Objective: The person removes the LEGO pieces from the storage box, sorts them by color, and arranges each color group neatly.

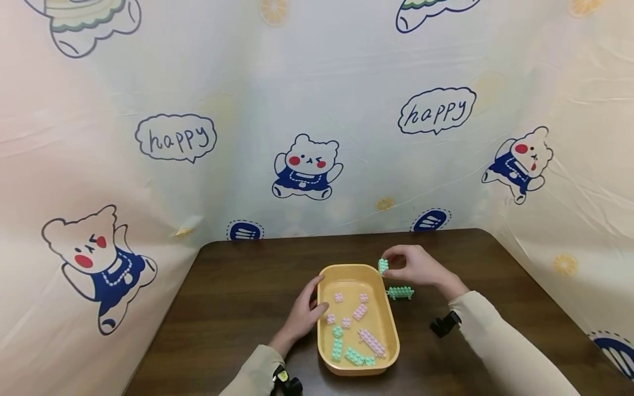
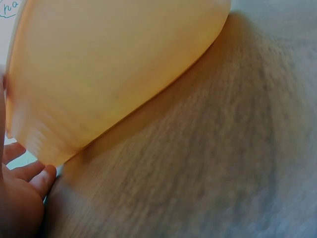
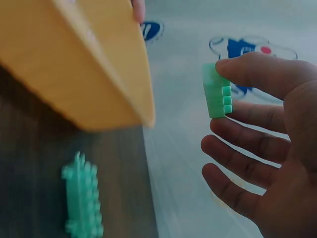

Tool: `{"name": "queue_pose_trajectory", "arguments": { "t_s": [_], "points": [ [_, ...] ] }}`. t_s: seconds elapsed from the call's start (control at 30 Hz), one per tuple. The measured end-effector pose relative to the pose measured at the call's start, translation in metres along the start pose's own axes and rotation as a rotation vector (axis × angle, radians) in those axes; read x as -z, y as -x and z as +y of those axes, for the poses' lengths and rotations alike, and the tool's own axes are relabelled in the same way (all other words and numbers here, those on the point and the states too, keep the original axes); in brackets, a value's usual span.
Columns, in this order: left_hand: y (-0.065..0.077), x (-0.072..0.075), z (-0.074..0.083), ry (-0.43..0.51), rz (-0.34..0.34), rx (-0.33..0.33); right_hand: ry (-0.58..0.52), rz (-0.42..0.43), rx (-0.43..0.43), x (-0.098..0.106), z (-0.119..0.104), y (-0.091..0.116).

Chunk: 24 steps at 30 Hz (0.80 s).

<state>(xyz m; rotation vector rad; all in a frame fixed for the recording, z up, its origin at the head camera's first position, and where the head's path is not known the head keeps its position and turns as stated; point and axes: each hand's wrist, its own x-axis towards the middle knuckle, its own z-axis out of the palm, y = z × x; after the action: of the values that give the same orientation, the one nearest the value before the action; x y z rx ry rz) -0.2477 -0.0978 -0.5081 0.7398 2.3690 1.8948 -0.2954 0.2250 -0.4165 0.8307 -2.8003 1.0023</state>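
Observation:
A yellow plastic tray (image 1: 349,281) stands on the table, holding loose pink and green building bricks. My left hand (image 1: 300,312) grips its left rim, thumb over the edge and fingers along the outer wall; the left wrist view shows the tray's side wall (image 2: 114,74) with part of the hand at lower left. Above the far right corner, my right hand (image 1: 415,266) pinches a green building brick (image 3: 216,91) between thumb and finger, the other fingers spread. Below that hand, right of the tray, lies a studded green brick assembly (image 1: 400,292) with small parts sticking out.
Inside the tray, a long pink brick piece (image 1: 371,342) and a green brick (image 1: 354,356) lie near the front. The dark wooden table (image 1: 238,302) extends around the tray. Behind it hangs a printed cloth (image 1: 317,93) with bears.

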Motion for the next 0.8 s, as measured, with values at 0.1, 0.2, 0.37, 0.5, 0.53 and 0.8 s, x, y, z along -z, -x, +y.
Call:
{"name": "queue_pose_trajectory", "arguments": {
  "t_s": [0.1, 0.2, 0.37, 0.5, 0.53, 0.8],
  "points": [
    [0.0, 0.001, 0.0, -0.008, 0.008, -0.005, 0.001, 0.005, -0.001, 0.006, 0.013, 0.009],
    [0.0, 0.001, 0.0, -0.015, 0.009, -0.003, 0.015, 0.009, -0.041, 0.01, 0.026, 0.019],
    [0.0, 0.0, 0.001, -0.024, 0.0, 0.013, 0.043, -0.017, -0.129, 0.014, 0.051, 0.036],
    [0.0, 0.0, 0.0, -0.023, 0.003, 0.009, 0.07, -0.035, -0.152, 0.014, 0.068, 0.047],
    [0.0, 0.0, 0.0, -0.019, 0.003, 0.007, 0.077, -0.033, -0.161, 0.014, 0.071, 0.049],
    [-0.001, 0.0, -0.002, -0.01, -0.007, 0.01, 0.109, -0.05, -0.198, 0.008, 0.093, 0.065]
  ]
}}
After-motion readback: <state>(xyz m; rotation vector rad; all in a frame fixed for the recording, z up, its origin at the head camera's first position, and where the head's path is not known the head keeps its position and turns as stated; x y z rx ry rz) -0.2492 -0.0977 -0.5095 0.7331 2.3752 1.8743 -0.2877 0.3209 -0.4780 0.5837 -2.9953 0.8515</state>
